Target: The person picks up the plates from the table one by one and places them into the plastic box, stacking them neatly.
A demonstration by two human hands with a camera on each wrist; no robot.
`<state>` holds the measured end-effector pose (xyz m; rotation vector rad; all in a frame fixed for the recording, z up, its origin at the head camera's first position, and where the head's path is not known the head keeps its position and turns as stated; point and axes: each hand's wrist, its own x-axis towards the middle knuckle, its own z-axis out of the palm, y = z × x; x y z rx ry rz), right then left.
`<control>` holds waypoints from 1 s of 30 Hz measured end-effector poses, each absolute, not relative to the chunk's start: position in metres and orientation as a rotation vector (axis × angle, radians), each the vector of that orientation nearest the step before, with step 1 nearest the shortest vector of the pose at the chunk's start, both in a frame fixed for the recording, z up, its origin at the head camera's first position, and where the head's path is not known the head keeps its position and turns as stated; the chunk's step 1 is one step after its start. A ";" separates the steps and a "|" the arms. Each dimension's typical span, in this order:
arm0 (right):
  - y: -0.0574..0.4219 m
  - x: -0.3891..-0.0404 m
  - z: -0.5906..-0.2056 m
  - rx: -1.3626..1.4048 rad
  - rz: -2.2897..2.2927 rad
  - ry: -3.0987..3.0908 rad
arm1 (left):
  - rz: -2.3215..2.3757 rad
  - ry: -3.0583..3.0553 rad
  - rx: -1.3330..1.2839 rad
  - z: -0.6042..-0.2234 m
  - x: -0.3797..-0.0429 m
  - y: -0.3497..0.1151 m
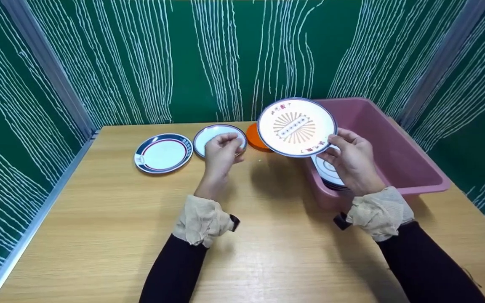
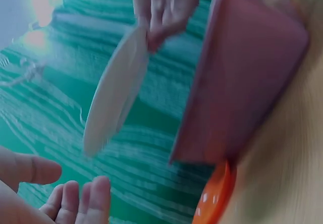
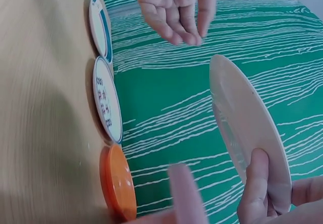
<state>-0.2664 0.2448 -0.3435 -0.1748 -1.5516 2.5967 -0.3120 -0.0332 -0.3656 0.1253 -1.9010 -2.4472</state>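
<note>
My right hand pinches the lower right rim of a white plate with a blue edge, a sunburst pattern and red characters. The plate is held up off the table, overlapping the tub's left corner in the head view. In the right wrist view its pale underside shows, with fingers against it. My left hand hovers over the table to the left of that plate, fingers loosely bent. The left wrist view shows nothing between its thumb and fingers. Behind it lies a blue-rimmed plate, partly hidden.
A pink tub stands at the right, with stacked plates inside its near left corner. An orange plate lies beside the tub. Farther left is a plate with a dark rim. Green walls with white lines enclose the wooden table.
</note>
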 end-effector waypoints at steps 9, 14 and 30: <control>0.262 -0.265 -0.346 -0.204 2.575 -1.515 | -2.127 -2.108 0.306 -0.380 -0.338 -0.087; 0.273 -0.262 -0.347 -0.223 2.576 -1.467 | -2.023 -2.131 0.430 -0.385 -0.346 -0.113; 0.291 -0.268 -0.352 -0.444 2.528 -1.402 | -1.810 -2.271 0.650 -0.416 -0.355 -0.172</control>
